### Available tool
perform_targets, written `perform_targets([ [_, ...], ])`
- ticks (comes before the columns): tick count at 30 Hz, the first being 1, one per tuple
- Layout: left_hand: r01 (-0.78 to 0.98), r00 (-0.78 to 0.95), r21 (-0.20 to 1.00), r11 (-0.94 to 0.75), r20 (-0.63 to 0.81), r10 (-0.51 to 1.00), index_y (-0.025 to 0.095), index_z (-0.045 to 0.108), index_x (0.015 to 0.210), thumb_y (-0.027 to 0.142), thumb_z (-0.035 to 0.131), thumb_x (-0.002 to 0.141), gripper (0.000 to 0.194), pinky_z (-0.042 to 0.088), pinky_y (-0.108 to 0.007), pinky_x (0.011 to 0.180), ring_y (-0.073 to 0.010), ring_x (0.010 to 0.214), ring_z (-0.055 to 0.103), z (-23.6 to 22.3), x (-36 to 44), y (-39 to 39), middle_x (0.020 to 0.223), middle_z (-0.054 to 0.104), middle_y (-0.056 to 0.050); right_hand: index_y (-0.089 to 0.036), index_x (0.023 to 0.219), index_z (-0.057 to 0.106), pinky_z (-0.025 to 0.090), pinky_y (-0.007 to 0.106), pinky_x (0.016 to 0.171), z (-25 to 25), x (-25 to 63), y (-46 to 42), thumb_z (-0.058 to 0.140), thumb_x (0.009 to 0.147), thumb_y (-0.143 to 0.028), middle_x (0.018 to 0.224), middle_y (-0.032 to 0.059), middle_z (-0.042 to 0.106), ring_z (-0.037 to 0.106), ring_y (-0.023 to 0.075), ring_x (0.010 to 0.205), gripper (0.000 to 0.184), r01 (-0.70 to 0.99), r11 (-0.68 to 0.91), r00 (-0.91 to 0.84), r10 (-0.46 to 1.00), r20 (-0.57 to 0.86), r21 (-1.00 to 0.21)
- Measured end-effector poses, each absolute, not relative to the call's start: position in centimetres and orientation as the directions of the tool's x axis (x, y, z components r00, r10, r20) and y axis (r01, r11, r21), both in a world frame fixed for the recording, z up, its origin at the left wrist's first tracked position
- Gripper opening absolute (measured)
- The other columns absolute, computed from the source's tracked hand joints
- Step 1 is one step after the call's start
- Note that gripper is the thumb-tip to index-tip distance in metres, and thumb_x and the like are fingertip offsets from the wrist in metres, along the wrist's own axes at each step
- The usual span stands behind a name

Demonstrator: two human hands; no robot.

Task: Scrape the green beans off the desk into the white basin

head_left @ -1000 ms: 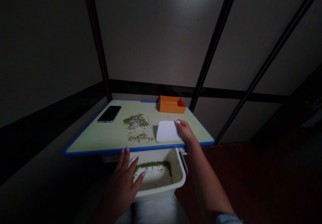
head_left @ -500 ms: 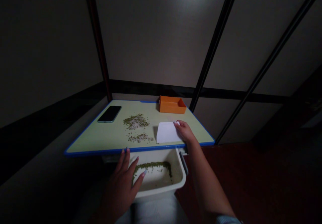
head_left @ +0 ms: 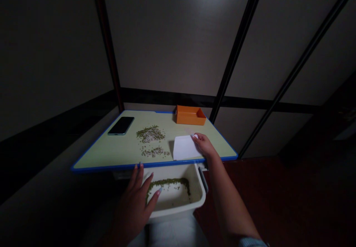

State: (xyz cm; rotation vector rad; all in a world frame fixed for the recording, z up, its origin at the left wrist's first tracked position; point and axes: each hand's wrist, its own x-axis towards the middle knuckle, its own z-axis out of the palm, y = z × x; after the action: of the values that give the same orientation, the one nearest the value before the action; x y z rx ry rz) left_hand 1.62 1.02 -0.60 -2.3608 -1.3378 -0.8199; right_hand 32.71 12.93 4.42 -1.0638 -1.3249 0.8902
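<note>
My right hand [head_left: 204,144] pinches the upper right corner of a white card-like sheet [head_left: 185,147], whose lower edge is at the table's front edge. Fingers spread, my left hand [head_left: 140,195] lies over the left side of a white plastic tub [head_left: 178,213] below that edge. Small green beans or grains [head_left: 169,182] form a band along the tub's inside. On the pale table top [head_left: 116,152], a pile of similar green grains mixed with whitish bits [head_left: 151,133] lies left of the sheet. A smaller scatter [head_left: 155,152] is in front of it.
An orange open box [head_left: 190,116] stands at the table's back right. A dark-screened phone [head_left: 121,125] lies at the back left. Blue trim [head_left: 105,168] edges the table, and panelled walls [head_left: 172,47] rise behind it.
My right hand has brought the white sheet slightly nearer, its lower edge now at the blue trim. My left hand and the tub look unmoved.
</note>
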Motion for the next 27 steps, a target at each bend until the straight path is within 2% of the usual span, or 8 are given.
perform_targets([
  [14, 0.853, 0.389, 0.051, -0.519, 0.600, 0.699, 0.016, 0.063, 0.121, 0.045, 0.048, 0.087, 0.047, 0.047, -0.047, 0.101, -0.0346, 0.140, 0.029, -0.53, 1.73, 0.80, 0.150, 0.036, -0.020, -0.021, 0.056, 0.041, 0.021, 0.024, 0.047, 4.40, 32.67, 12.84, 0.069, 0.065, -0.054, 0.051, -0.0070, 0.036, 0.028, 0.0082, 0.048, 0.044, 0.026, 0.293, 0.075, 0.953, 0.294, -0.956],
  [22, 0.857, 0.389, 0.038, -0.513, 0.606, 0.694, 0.015, 0.064, 0.119, 0.045, 0.048, 0.087, 0.047, 0.048, -0.047, 0.099, -0.0351, 0.138, 0.032, -0.16, 1.86, 0.79, 0.146, 0.041, -0.023, -0.022, 0.057, 0.041, 0.021, 0.025, 0.048, 4.70, 32.83, 12.75, 0.067, 0.064, -0.057, 0.052, -0.0062, 0.036, 0.028, 0.0095, 0.050, 0.044, 0.047, 0.331, 0.255, 0.908, 0.332, -0.943],
  [27, 0.857, 0.388, 0.038, -0.514, 0.609, 0.692, 0.015, 0.064, 0.120, 0.045, 0.049, 0.087, 0.047, 0.048, -0.047, 0.099, -0.0354, 0.139, 0.031, -0.31, 1.82, 0.89, 0.147, 0.040, -0.022, -0.022, 0.056, 0.041, 0.021, 0.024, 0.048, 4.91, 32.69, 12.32, 0.069, 0.063, -0.056, 0.051, -0.0064, 0.036, 0.028, 0.0089, 0.048, 0.045, 0.044, 0.294, 0.122, 0.947, 0.297, -0.955],
])
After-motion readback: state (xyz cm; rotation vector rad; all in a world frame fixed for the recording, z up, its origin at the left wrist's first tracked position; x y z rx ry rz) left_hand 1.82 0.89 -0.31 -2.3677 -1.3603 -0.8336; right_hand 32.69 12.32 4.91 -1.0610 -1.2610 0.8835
